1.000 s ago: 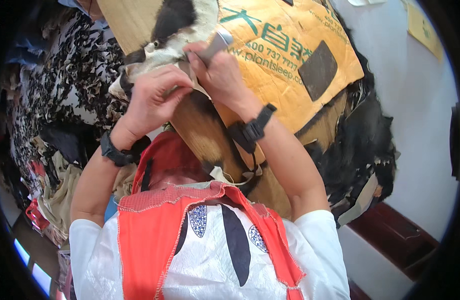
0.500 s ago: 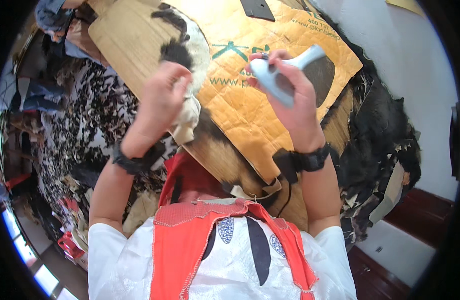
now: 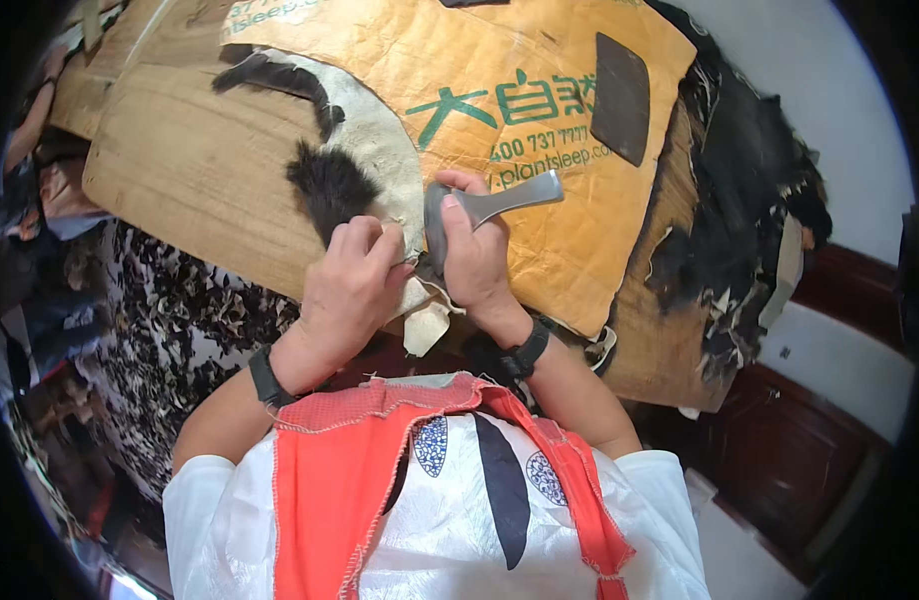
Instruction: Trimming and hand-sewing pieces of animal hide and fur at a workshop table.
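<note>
A pale piece of hide [image 3: 384, 130], with dark fur along its edge and a black fur tuft [image 3: 329, 185], lies across the wooden board and an orange sheet. My left hand [image 3: 354, 275] is closed, its fingertips pinching the hide's near part. Close beside it, my right hand [image 3: 474, 250] wraps round a grey metal tool [image 3: 519, 196] with a rounded body and a stem flaring at its end. The body's curved side rests at the hide's right edge; whether it touches is hard to tell. A loose hide flap [image 3: 426, 328] hangs below my hands.
The orange padded sheet [image 3: 539, 240] with green print covers much of the wooden board [image 3: 199, 170]. A dark flat plate [image 3: 621, 98] lies on it. Black fur hides [image 3: 734, 200] hang at right, and fur scraps [image 3: 199, 310] heap at left. Another person's arm [image 3: 34, 120] shows far left.
My right hand has brought the tool left and down to the hide beside my left hand. My left hand has moved slightly right and nearer. The view has shifted over the board.
</note>
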`<move>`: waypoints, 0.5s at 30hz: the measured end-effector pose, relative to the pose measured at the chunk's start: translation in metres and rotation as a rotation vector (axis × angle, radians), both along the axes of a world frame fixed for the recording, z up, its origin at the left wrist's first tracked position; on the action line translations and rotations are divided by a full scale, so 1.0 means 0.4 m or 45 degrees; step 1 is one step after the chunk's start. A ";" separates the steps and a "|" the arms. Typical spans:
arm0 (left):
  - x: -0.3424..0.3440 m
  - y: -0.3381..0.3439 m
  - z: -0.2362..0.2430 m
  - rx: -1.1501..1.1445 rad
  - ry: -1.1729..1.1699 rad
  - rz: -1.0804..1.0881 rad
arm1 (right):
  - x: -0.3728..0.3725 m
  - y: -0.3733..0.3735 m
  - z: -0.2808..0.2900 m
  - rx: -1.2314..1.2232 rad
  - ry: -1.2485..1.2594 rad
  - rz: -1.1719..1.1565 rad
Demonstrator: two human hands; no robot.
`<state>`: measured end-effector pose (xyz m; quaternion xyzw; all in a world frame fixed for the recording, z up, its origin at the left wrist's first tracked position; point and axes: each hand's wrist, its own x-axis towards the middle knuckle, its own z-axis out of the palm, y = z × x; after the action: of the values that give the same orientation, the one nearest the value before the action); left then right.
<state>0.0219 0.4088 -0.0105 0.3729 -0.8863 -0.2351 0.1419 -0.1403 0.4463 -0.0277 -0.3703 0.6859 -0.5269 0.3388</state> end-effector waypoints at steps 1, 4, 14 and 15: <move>0.011 -0.018 -0.013 0.013 0.037 -0.099 | 0.008 0.001 -0.007 -0.060 0.269 0.036; 0.021 -0.074 -0.024 -0.061 0.103 -0.361 | 0.025 -0.002 -0.001 -0.002 0.295 0.002; 0.006 -0.152 0.002 0.106 0.305 -0.411 | 0.044 0.021 -0.013 -0.049 0.663 0.028; 0.005 -0.152 0.000 0.116 0.330 -0.388 | 0.037 0.012 -0.016 -0.076 0.676 0.033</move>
<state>0.0241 0.3480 -0.0106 0.2070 -0.8952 -0.3399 0.2006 -0.1256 0.4513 -0.0343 -0.5140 0.7302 -0.4270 0.1426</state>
